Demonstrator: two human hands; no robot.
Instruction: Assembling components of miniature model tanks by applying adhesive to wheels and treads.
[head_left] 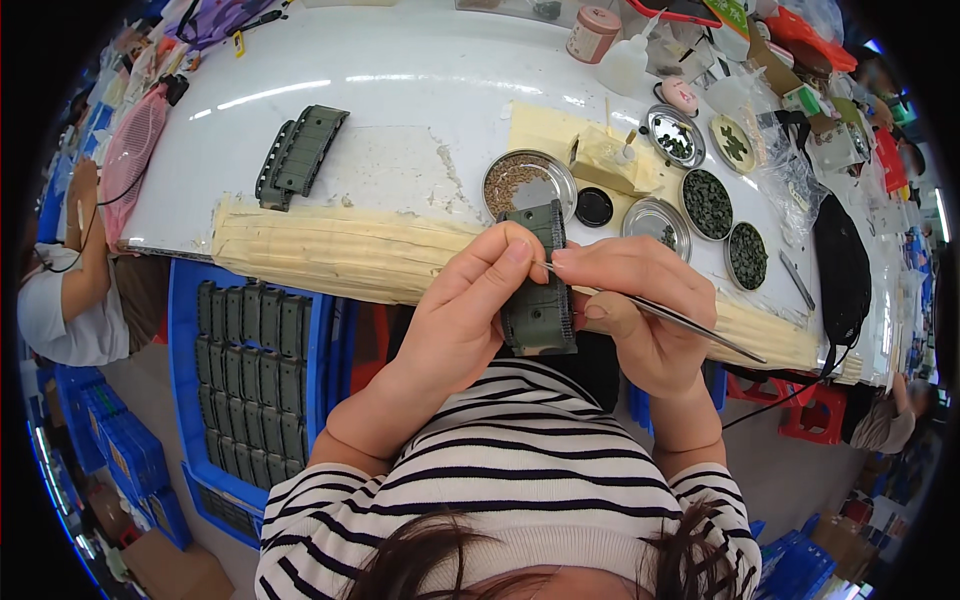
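Note:
Over the near edge of the table, my left hand (450,315) grips a dark green ridged plastic part (538,318) by its left side. Metal tweezers (690,326) lie in my right hand (655,300), their tip meeting the upper part of the green piece beside my left thumb. Anything pinched at that tip is too small to make out. Some fingers of my right hand rest close to the part's right edge. Two similar green parts (305,150) lie together on the table to the left.
Beyond my hands stand a dish of brown bits (515,187), a black round lid (594,207) and dishes of small dark green pieces (708,205). A masking-taped strip (340,250) covers the table edge. Lower left, a blue crate (182,400) holds rows of green parts. Another person (90,300) sits left.

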